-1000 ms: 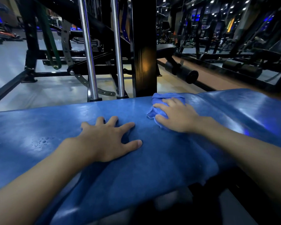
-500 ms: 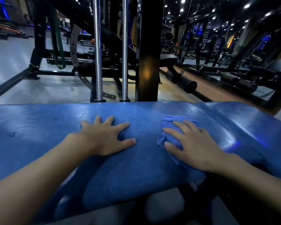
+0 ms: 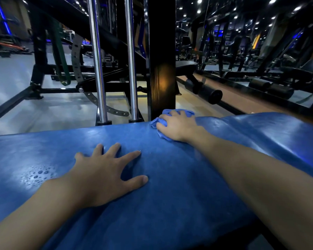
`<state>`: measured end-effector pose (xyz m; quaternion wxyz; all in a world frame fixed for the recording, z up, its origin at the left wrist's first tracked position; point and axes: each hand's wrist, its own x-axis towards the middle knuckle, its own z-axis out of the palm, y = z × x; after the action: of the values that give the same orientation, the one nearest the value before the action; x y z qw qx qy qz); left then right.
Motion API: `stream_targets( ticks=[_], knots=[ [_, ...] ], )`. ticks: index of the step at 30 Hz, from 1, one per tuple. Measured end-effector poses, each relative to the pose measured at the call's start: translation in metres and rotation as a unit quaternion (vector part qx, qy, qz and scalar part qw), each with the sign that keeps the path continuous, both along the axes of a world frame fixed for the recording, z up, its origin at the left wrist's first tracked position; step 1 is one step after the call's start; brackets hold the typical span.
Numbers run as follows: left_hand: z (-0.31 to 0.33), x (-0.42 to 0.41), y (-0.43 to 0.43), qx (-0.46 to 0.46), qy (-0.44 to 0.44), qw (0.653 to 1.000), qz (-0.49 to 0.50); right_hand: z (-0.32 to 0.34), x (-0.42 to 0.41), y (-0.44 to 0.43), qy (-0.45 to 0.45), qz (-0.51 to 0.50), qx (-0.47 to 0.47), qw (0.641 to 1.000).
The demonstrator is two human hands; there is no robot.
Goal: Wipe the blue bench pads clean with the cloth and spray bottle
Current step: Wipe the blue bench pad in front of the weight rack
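A wide blue bench pad (image 3: 179, 186) fills the lower half of the view. My left hand (image 3: 105, 177) lies flat on it with fingers spread, holding nothing. At the pad's far edge my right hand (image 3: 177, 125) presses a bunched blue cloth (image 3: 183, 112) against the pad, with its fingers over the cloth. Cloth sticks out to the left of and beyond the fingers. Spray droplets (image 3: 38, 175) bead on the pad left of my left wrist. No spray bottle is in view.
A thick black machine post (image 3: 162, 56) rises just beyond the cloth. Two chrome guide rods (image 3: 98, 69) stand to its left. Black foam rollers (image 3: 210, 94) and other gym machines stand on the floor beyond, to the right.
My right hand has pushed the cloth from the near middle of the pad out to its far edge. My left hand has stayed flat on the pad.
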<state>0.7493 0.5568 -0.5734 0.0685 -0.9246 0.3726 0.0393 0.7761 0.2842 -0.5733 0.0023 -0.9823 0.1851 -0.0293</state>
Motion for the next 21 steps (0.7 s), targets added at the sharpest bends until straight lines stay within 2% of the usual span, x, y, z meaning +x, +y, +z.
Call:
stream_targets(
  ticks=[5, 10, 13, 17, 21],
  knots=[
    [0.005, -0.003, 0.000, -0.005, 0.024, 1.000, 0.009, -0.002, -0.046, 0.012, -0.043, 0.041, -0.043, 0.997],
    [0.005, -0.004, 0.001, -0.006, 0.035, 0.999, 0.014, -0.012, -0.134, 0.038, -0.035, 0.068, -0.071, 0.995],
    [0.005, -0.003, 0.001, -0.006, 0.041, 0.999, 0.016, -0.011, -0.187, 0.059, -0.080, 0.094, -0.081, 0.989],
    [0.006, -0.003, 0.003, -0.023, 0.048, 0.999, 0.012, 0.002, -0.221, 0.070, 0.037, 0.079, -0.061, 0.994],
    [0.009, 0.002, 0.005, -0.044, 0.065, 0.997, 0.013, 0.002, -0.219, 0.074, 0.017, 0.062, -0.053, 0.997]
  ],
)
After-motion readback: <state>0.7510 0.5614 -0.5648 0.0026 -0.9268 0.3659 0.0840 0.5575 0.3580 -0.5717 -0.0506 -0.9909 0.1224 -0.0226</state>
